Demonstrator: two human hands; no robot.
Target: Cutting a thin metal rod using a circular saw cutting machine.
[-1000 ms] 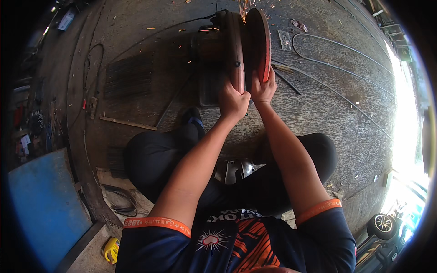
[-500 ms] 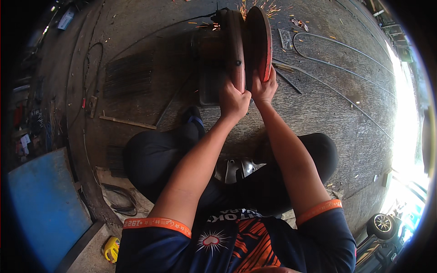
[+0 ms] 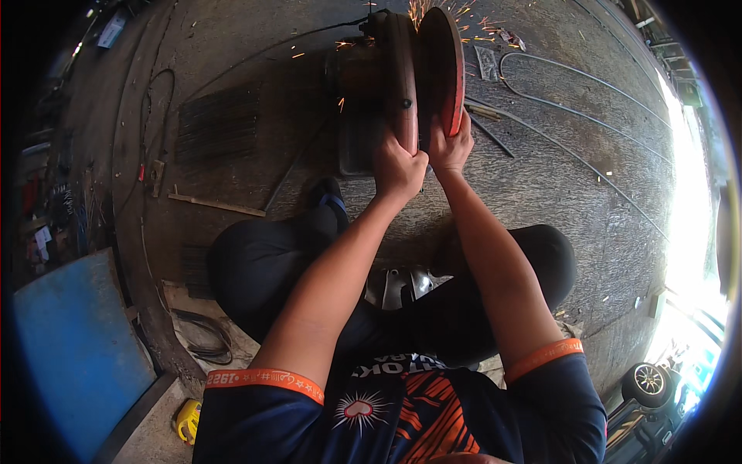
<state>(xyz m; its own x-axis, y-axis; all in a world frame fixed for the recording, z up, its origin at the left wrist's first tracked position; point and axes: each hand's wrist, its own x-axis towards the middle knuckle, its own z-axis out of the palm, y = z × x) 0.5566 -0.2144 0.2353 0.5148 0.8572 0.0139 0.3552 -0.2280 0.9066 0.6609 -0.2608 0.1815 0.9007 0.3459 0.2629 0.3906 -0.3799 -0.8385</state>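
left hand (image 3: pixel 399 172) and right hand (image 3: pixel 452 148) at the near end of a disc machine (image 3: pixel 358 76).
the left is wrapped around the brown curved guard (image 3: pixel 405 85); the right pinches the red-rimmed disc (image 3: pixel 446 62). both parts stand edge-on, straight ahead, long axes running away from the hands, which are about equally near; sparks (image 3: pixel 421 11) fly at the far end.

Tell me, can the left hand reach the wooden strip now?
Probably not: the left hand grips the brown curved piece, and a foot lies between hand and wooden strip.
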